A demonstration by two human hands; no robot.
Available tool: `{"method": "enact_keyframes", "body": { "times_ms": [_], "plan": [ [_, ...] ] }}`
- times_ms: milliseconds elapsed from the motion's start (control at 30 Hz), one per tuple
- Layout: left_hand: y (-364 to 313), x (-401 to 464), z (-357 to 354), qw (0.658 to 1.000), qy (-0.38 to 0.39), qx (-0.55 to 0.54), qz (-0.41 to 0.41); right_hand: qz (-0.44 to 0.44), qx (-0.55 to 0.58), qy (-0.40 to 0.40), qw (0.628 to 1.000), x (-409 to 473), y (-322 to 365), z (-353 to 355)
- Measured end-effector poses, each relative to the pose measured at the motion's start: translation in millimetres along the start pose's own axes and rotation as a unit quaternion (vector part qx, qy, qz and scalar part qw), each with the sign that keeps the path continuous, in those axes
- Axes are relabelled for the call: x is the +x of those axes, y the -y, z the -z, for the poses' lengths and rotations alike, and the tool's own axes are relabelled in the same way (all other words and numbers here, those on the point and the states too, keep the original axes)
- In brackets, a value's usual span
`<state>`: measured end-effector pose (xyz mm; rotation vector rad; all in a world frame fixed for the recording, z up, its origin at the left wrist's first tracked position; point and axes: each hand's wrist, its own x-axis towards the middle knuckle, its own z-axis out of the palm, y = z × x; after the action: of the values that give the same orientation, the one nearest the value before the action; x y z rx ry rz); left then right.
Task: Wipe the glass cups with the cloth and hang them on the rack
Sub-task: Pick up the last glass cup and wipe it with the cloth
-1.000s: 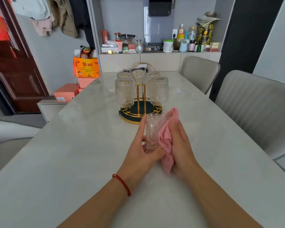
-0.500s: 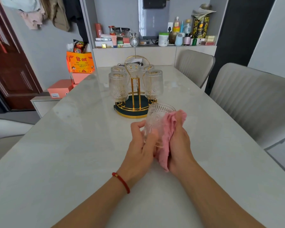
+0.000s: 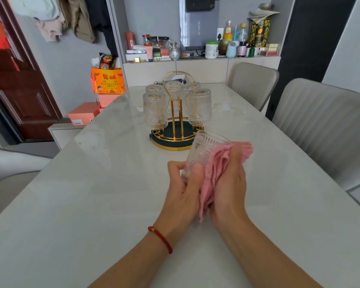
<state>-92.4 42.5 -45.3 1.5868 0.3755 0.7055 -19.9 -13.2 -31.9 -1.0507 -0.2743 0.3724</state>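
A ribbed clear glass cup (image 3: 204, 150) is tilted, mouth up and away from me, just above the table. My left hand (image 3: 184, 188) grips its lower part with curled fingers and thumb. My right hand (image 3: 230, 181) holds a pink cloth (image 3: 217, 169) pressed against the cup's right side. Behind them stands the gold wire rack (image 3: 176, 129) on a dark round base, with several glass cups (image 3: 155, 111) hung upside down on it.
The pale marble table (image 3: 92, 183) stretches around the rack. Two grey padded chairs (image 3: 324, 123) stand along its right side. A sideboard (image 3: 202, 65) with bottles and jars is beyond the far end; orange boxes (image 3: 107, 81) sit at the far left.
The cup has tipped from upright to a tilt and risen slightly. The cloth has bunched higher along the cup's right side. My view has shifted a little.
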Motion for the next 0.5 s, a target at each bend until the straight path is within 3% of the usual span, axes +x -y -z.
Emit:
{"method": "enact_keyframes", "body": {
  "times_ms": [67,133,200,233,300,333,367,500],
  "plan": [
    [-1.7,-1.7,2.5,0.999,0.026,-0.018,0.024,-0.008,0.011,0.009,1.0,-1.6,1.4,6.3],
    [1.4,0.2,4.3,0.994,0.046,-0.044,0.086,-0.019,-0.062,0.012,0.998,19.3,8.8,7.7],
    [3.8,3.5,3.0,0.987,0.058,-0.063,0.135,-0.123,-0.072,0.194,0.971,10.8,20.0,8.1],
    [5.9,5.1,1.6,0.987,0.053,-0.052,0.139,-0.089,-0.089,0.213,0.969,8.1,14.7,15.2],
    [10.1,6.5,-3.1,0.995,0.018,0.023,0.097,-0.125,-0.042,0.116,0.985,20.1,10.0,19.7],
    [12.0,6.4,-6.0,0.996,0.0,0.06,0.064,-0.108,-0.041,0.018,0.993,25.0,4.9,13.8],
    [12.7,5.3,-8.7,0.996,-0.011,0.079,0.034,-0.068,-0.028,-0.024,0.997,21.3,5.2,12.3],
    [8.6,0.1,-9.2,0.999,-0.017,0.037,-0.03,-0.022,-0.029,-0.03,0.999,5.7,10.2,3.8]
  ]
}}
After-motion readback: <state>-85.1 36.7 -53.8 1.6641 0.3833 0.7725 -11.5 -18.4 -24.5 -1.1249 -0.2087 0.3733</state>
